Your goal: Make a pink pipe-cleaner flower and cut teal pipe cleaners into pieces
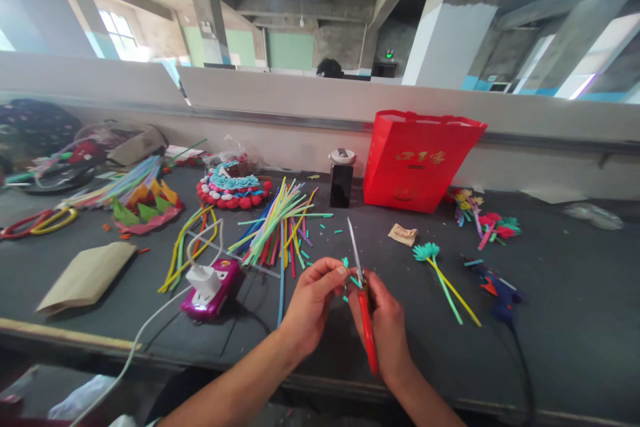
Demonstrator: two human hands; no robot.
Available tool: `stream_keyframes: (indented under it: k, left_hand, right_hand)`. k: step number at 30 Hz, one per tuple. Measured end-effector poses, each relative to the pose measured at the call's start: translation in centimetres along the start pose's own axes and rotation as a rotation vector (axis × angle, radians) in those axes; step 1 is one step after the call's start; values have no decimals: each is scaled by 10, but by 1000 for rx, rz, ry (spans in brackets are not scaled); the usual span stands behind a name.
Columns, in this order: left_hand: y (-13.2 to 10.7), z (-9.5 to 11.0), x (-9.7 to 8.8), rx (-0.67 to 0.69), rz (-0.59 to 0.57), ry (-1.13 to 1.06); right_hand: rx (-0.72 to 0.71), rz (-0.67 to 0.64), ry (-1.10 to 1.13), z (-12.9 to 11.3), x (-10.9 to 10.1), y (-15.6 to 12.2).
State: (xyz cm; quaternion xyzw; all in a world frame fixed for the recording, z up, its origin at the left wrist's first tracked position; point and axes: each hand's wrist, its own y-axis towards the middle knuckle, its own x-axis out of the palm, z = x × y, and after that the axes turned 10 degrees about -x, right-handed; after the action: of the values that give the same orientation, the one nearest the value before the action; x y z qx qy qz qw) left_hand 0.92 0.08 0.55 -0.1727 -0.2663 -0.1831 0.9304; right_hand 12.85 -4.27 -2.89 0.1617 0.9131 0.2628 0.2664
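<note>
My right hand (pixel 384 328) grips red-handled scissors (pixel 361 293) whose blades point up and away from me. My left hand (pixel 313 303) pinches a short teal strip (pixel 345 263) right beside the blades. Both hands hover close together above the dark table (pixel 550 320), near its front edge. Small teal offcuts lie on the table around them. A loose fan of coloured strips (pixel 280 223) lies just beyond my left hand.
A red bag (pixel 417 160) stands at the back beside a dark jar (pixel 342 180). Two stemmed teal flowers (pixel 440 273) and a blue glue gun (pixel 500 290) lie to the right. A pink power strip (pixel 213 287), a brown paper bag (pixel 87 275) and finished crafts sit to the left.
</note>
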Motion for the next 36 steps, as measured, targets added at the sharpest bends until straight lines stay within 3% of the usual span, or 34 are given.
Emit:
stream_keyframes:
  k: [6,10,17,20,24,26,32,36]
  left_hand:
    - [3,-2,-2,143,153,232]
    - [5,-7,-4,272,213,521]
    - [-4,-8,2,488,160,725]
    - [-3,-7,3,404,143,720]
    - [1,0,-2,71,39,470]
    - [3,3,-4,-25,-16,399]
    - [4,3,-6,-72,-24,388]
    - [5,1,-5,-48,2,239]
  right_hand:
    - [70,114,71,3,-3,5]
    - [58,153,162,-1,-5,7]
    - [66,186,143,-5,-11,12]
    - [83,176,169,-4,-13,14]
    - [81,128,225,-4,-16,17]
    - [76,110,252,-4,-17,17]
    - [57,83,210,-3,-17,15]
    - [5,43,40,2,-17,12]
